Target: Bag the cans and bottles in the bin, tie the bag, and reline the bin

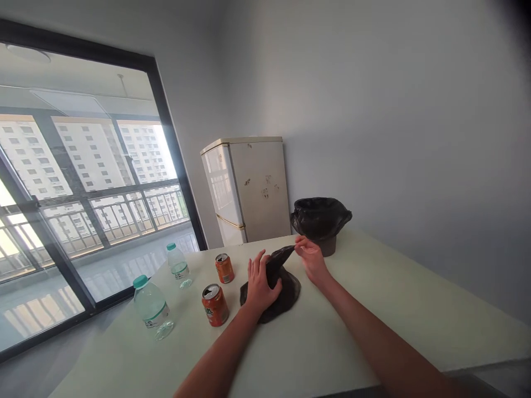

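Observation:
A black plastic bag [286,293] lies spread on the table, one part of it pulled up into a peak. My left hand [262,284] is on the bag, its thumb and partly stretched fingers around the base of that peak. At the tip, the fingers of my right hand [310,257] pinch the plastic. Just beyond my right hand stands a small bin [329,246] with a black liner [321,218] folded over its rim. Left of the bag are two opened orange drink cans, a nearer can [215,305] and a farther can [224,269].
Two clear bottles with green caps, a nearer bottle [153,309] and a farther bottle [178,266], stand upright on the left of the pale table [315,348]. An old white fridge [261,193] is behind the table. Glass sliding doors [91,204] are at left, a bare wall at right.

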A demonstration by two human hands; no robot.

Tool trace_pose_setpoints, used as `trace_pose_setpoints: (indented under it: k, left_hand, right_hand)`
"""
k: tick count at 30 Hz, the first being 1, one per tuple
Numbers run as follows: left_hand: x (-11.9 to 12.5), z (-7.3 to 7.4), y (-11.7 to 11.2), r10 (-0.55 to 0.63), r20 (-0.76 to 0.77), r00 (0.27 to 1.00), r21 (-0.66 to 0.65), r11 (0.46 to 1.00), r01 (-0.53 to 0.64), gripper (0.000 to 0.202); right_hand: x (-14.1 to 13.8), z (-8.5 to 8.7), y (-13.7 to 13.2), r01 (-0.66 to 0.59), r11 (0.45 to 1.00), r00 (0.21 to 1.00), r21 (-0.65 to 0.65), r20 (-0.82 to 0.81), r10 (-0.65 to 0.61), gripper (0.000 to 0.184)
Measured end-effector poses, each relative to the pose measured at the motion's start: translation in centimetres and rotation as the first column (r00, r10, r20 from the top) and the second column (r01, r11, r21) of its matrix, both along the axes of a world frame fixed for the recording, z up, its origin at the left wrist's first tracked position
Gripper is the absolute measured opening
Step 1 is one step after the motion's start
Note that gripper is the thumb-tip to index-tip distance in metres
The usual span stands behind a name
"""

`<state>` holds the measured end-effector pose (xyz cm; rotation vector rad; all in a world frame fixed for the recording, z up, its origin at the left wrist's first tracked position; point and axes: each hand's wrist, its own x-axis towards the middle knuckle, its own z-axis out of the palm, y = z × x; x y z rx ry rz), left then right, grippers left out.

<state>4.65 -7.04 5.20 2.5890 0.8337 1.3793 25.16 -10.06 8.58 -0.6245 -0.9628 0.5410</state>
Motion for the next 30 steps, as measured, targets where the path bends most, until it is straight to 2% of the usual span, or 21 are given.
trace_pose_setpoints:
  k: [2,4,6,7,8,11,15,17,19,21,24,26,27,29,30]
  left_hand:
    - [0.4,0.0,-0.5,-0.048,0.018,0.999,0.024,0.999,0.048,0.079]
    - [0.9,-0.5,-0.6,-0.076,0.104,0.992,-0.033,0.996,0.08,0.074]
    - [1.1,-1.1,-0.3,-0.074,0.17,0.983,-0.137,0.986,0.098,0.054]
    - [1.0,-1.5,-0.1,-0.063,0.164,0.984,-0.19,0.977,0.094,0.042]
    - [0.9,-1.8,0.2,-0.05,0.137,0.989,-0.234,0.969,0.082,0.03]
    - [0.6,-2.3,1.0,-0.024,0.026,0.999,-0.292,0.956,0.031,0.006]
    - [0.4,-2.0,1.5,-0.037,-0.027,0.999,-0.32,0.947,0.027,0.015]
    - [0.5,-1.6,1.7,-0.044,-0.058,0.997,-0.342,0.939,0.022,0.014]
    - [0.5,-1.3,1.9,-0.046,-0.08,0.996,-0.364,0.931,0.014,0.013]
    - [0.5,-1.2,2.0,-0.05,-0.084,0.995,-0.384,0.923,0.014,0.015]
    - [0.7,-1.4,1.9,-0.067,-0.054,0.996,-0.418,0.908,0.038,0.018]
    - [0.7,-1.6,1.9,-0.068,-0.016,0.998,-0.442,0.895,0.054,0.019]
    - [0.7,-1.7,1.9,-0.061,0.005,0.998,-0.453,0.89,0.057,0.021]
    - [0.7,-1.9,2.0,-0.042,0.04,0.998,-0.473,0.88,0.056,0.026]
    - [0.7,-2.0,2.1,-0.038,0.049,0.998,-0.482,0.874,0.057,0.029]
  right_hand:
    - [-0.6,-0.7,0.1,-0.052,0.998,0.989,-0.035,0.134,0.056,0.032]
    - [-1.7,-1.2,-0.1,-0.155,0.986,0.909,-0.063,0.382,0.167,0.027]
    - [-2.9,-1.4,-0.4,-0.241,0.968,0.779,-0.076,0.579,0.24,0.024]
    - [-3.4,-1.4,-0.7,-0.268,0.96,0.738,-0.076,0.624,0.256,0.023]
    - [-3.8,-1.4,-0.9,-0.288,0.955,0.73,-0.072,0.63,0.267,0.023]
    - [-4.2,-0.8,-1.6,-0.341,0.936,0.733,-0.084,0.6,0.321,0.032]
    - [-3.4,0.6,-2.5,-0.512,0.849,0.757,-0.13,0.399,0.517,0.041]
    - [-2.5,1.5,-2.8,-0.57,0.819,0.787,-0.063,0.244,0.566,0.045]
    - [-1.1,2.3,-3.0,-0.531,0.844,0.846,0.075,0.092,0.525,0.048]
    - [0.6,3.0,-3.1,-0.41,0.889,0.899,0.203,-0.072,0.432,0.05]
    - [2.5,3.4,-2.8,-0.228,0.929,0.915,0.293,-0.263,0.308,0.044]
    - [2.8,3.1,-2.6,-0.257,0.92,0.907,0.295,-0.254,0.335,0.045]
    - [2.6,2.7,-2.5,-0.318,0.909,0.905,0.27,-0.201,0.376,0.056]
    - [1.4,1.7,-2.3,-0.467,0.873,0.879,0.14,-0.035,0.475,0.081]
    - [0.6,1.1,-2.2,-0.522,0.852,0.853,0.048,0.044,0.52,0.085]
